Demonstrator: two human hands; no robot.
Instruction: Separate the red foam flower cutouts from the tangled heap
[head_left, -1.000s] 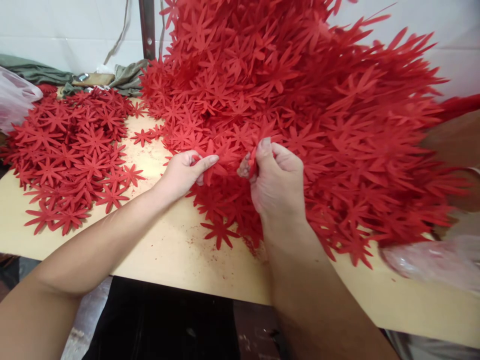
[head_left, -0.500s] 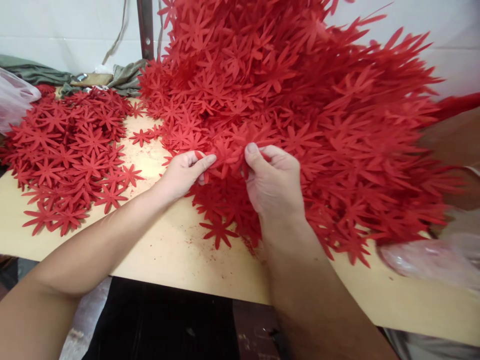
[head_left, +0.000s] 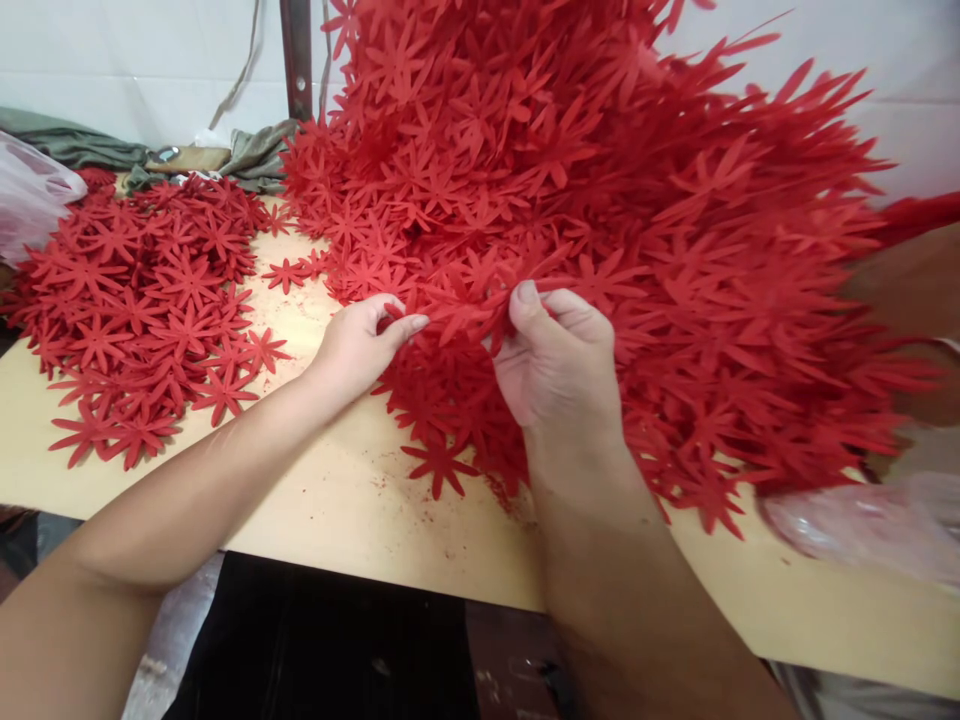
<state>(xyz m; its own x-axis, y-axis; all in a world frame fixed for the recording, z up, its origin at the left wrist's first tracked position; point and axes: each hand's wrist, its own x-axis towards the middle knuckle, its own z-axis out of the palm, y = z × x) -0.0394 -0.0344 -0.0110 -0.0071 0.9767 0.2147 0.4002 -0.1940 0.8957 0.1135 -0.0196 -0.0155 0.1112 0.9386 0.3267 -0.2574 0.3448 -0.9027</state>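
Between my hands are red flower-shaped cutouts point(head_left: 459, 318) with several narrow petals, held just in front of a tall heap of the same red cutouts point(head_left: 480, 190). My left hand point(head_left: 369, 345) pinches petals at their left side with thumb and fingers. My right hand point(head_left: 564, 350) is closed on petals at their right, thumb on top. How many layers lie between the fingers I cannot tell, as red on red blends together. One loose red cutout point(head_left: 439, 468) lies on the table below my hands.
A lower pile of red cutouts point(head_left: 142, 300) covers the left of the pale table point(head_left: 337, 520). Clear plastic bags lie at the far left point(head_left: 30, 200) and right point(head_left: 862, 525). Dark green cloth point(head_left: 67, 140) rests along the tiled wall, near a brown metal post point(head_left: 297, 60).
My right hand has moved slightly to the right, and my left hand a little to the left, so the gap between them is wider. Both keep their pinch.
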